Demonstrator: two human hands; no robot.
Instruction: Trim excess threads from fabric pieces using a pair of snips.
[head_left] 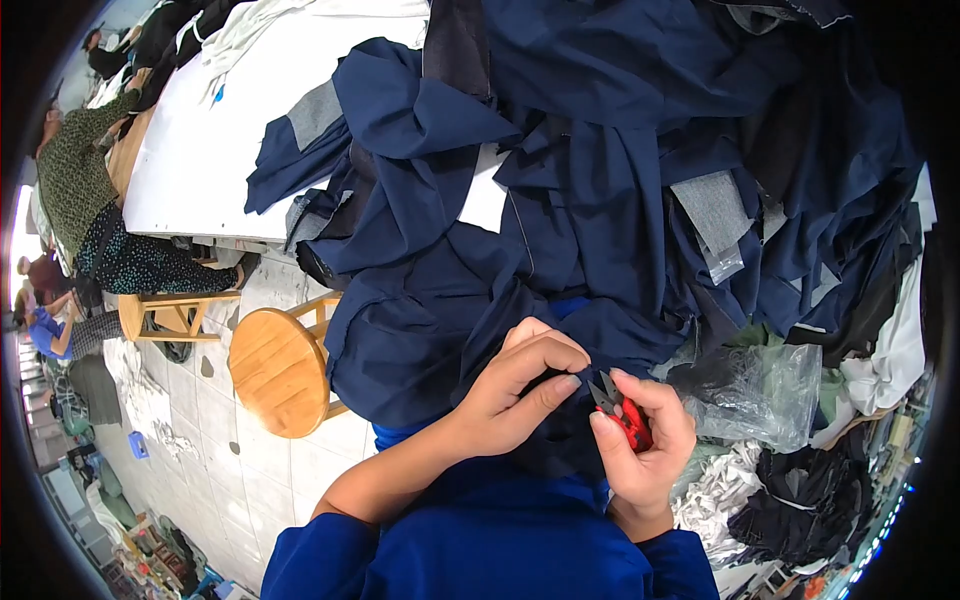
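The left hand [515,392] pinches cloth [420,335] — thumb to finger. The right hand [652,455] grips snips [633,426], fingers curled round.

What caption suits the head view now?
Left hand pinches navy cloth while the right hand holds red-handled snips close by.

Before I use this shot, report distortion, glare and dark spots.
Head view: fisheye distortion bends the outer edges, leaving black corners; head view: the white table is nearly washed out, and glare streaks the clear plastic; head view: shadowed folds of the dark blue cloth lose detail; head view: the red scissors look reasonably sharp.
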